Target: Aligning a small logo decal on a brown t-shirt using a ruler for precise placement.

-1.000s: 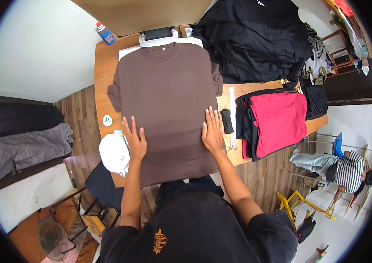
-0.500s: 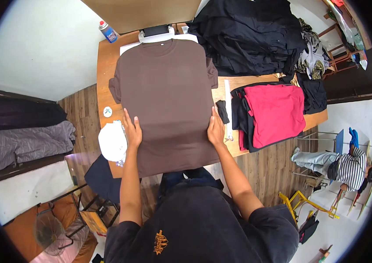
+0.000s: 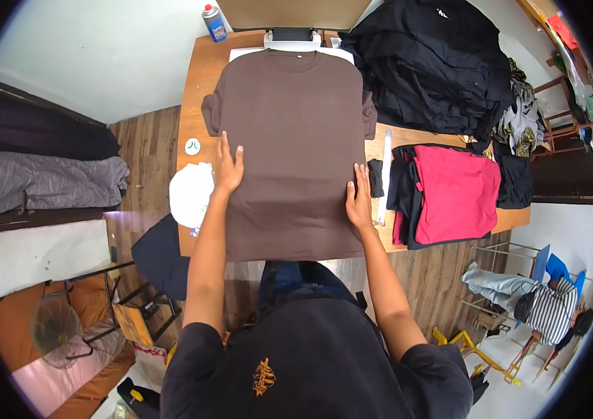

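Observation:
A brown T-shirt [image 3: 296, 140] lies spread flat in front of me, collar at the far end and hem at the near edge of the table. Its upper part rests over a white board [image 3: 344, 54]. My left hand [image 3: 228, 166] lies along the shirt's left side, fingers stretched out and thumb apart. On the opposite side my right hand [image 3: 359, 199] touches the shirt's edge, its fingers extended too. Neither hand grips anything. Left of the shirt are a round white sticker [image 3: 192, 146] and a white bundle [image 3: 190, 195].
On the wooden table [image 3: 195, 91] stand a blue spray can [image 3: 214, 24] and, behind the shirt, a tan panel [image 3: 296, 12]. To the right lie a white ruler [image 3: 384, 174], a dark roll [image 3: 376, 178], folded red and black shirts [image 3: 457, 192] and a black garment pile [image 3: 429, 70]. Another person [image 3: 547, 307] is farther right.
Both hands have shifted farther up the shirt's sides, and the left fingers have spread. The shirt's hem lies straighter. My view has shifted, moving the table and the can rightward in the picture.

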`<state>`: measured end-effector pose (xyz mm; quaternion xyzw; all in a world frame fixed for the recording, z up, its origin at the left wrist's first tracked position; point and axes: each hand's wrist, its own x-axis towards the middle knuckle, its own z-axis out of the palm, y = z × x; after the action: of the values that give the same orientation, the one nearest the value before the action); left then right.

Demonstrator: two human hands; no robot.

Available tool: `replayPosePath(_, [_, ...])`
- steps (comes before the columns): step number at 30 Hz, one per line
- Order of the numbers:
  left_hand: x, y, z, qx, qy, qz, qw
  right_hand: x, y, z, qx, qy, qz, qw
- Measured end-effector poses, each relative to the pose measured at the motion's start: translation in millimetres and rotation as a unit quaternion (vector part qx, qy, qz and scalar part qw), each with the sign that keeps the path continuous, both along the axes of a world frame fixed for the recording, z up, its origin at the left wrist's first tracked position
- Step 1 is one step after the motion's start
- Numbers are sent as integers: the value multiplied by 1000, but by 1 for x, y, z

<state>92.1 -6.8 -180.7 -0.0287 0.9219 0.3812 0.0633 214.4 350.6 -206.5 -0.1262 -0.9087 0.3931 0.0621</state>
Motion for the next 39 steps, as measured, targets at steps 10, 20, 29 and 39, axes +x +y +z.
replayPosePath(10, [-62, 18, 23, -66, 67, -18, 995, -1, 0, -6, -9, 26, 45, 999])
replayPosePath(20, [-132, 10, 36, -65, 31, 27, 997, -41, 12, 3, 36, 84, -13, 996])
replayPosePath(29, [-234, 2, 24, 179, -143, 121, 966, -72, -4, -6, 21, -11, 3, 1000])
replayPosePath(39, [-260, 28, 6, -86, 104, -36, 990, -75, -8, -1, 17, -22, 2, 1000])
